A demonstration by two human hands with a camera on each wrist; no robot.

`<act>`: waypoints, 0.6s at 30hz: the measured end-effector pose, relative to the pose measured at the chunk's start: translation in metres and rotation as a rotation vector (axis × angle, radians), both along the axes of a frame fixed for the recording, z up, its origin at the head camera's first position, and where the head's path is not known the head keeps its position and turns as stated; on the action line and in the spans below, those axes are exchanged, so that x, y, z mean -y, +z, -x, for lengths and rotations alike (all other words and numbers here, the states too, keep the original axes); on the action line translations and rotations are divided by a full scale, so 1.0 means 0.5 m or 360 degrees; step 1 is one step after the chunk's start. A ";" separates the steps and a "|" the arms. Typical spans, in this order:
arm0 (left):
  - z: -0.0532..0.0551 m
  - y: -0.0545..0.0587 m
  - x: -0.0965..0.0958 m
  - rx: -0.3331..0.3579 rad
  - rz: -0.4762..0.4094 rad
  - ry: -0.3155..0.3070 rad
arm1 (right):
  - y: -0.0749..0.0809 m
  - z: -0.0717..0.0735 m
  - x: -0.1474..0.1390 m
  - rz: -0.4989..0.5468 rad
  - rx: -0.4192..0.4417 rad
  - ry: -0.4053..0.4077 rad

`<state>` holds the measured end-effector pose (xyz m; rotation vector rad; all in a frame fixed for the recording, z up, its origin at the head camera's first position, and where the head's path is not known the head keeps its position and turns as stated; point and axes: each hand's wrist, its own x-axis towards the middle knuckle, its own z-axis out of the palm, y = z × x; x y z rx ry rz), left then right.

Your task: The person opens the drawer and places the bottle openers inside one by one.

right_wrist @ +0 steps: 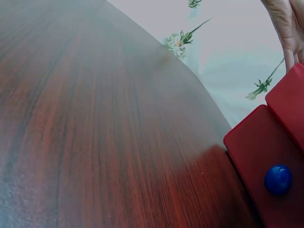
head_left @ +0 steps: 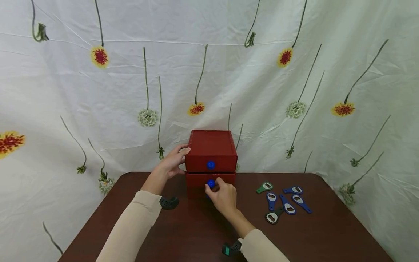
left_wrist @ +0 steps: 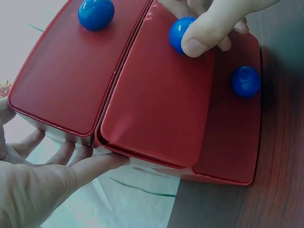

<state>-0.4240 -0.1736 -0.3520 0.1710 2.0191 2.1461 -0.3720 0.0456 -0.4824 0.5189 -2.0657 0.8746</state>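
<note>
We count six bottle openers (head_left: 285, 202) toward the right edge of the table (head_left: 330, 225); our right hand (head_left: 226, 196) pinches the middle of three blue knobs (head_left: 211, 183). Far edge: red drawer unit (head_left: 201, 163), our left hand (head_left: 171, 162), fingers spread, touching its left side.

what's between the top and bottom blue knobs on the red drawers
The middle drawer, its blue knob pinched by the right hand; the left wrist view shows this.
</note>
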 end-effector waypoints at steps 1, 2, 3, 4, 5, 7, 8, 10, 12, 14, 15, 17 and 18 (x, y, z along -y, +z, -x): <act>0.000 -0.001 0.000 0.0000 -0.0003 -0.0002 | 0.000 -0.002 0.000 -0.0003 -0.0006 0.0001; -0.001 -0.002 0.001 0.0002 -0.0006 0.0000 | 0.000 -0.005 0.001 -0.0006 -0.0013 0.0004; -0.002 -0.003 0.003 0.0004 -0.0007 0.0004 | -0.001 -0.007 0.001 -0.0014 -0.0016 0.0009; -0.002 -0.004 0.003 0.0005 -0.0006 0.0005 | -0.001 -0.008 0.001 -0.0023 -0.0017 0.0011; -0.003 -0.004 0.004 0.0008 -0.0006 0.0010 | -0.002 -0.009 0.000 -0.0032 -0.0018 0.0012; -0.004 -0.005 0.005 0.0015 -0.0009 0.0017 | -0.002 -0.012 -0.001 -0.0051 -0.0013 0.0003; -0.004 -0.005 0.005 0.0016 -0.0010 0.0017 | -0.002 -0.013 -0.001 -0.0059 -0.0008 -0.0005; -0.002 -0.006 0.004 0.0010 -0.0011 0.0009 | 0.000 -0.015 -0.003 -0.0071 0.0002 -0.0027; -0.001 -0.005 0.002 0.0008 -0.0013 0.0002 | 0.003 -0.017 -0.005 -0.0084 0.0008 -0.0046; 0.000 -0.003 0.001 0.0007 -0.0013 -0.0002 | 0.005 -0.020 -0.007 -0.0104 0.0016 -0.0058; 0.000 -0.003 0.001 0.0010 -0.0014 -0.0002 | 0.006 -0.021 -0.007 -0.0117 0.0019 -0.0063; 0.001 -0.002 0.001 0.0006 -0.0013 -0.0009 | 0.009 -0.024 -0.009 -0.0140 0.0027 -0.0071; 0.001 -0.002 0.001 0.0005 -0.0013 -0.0012 | 0.010 -0.025 -0.010 -0.0151 0.0031 -0.0075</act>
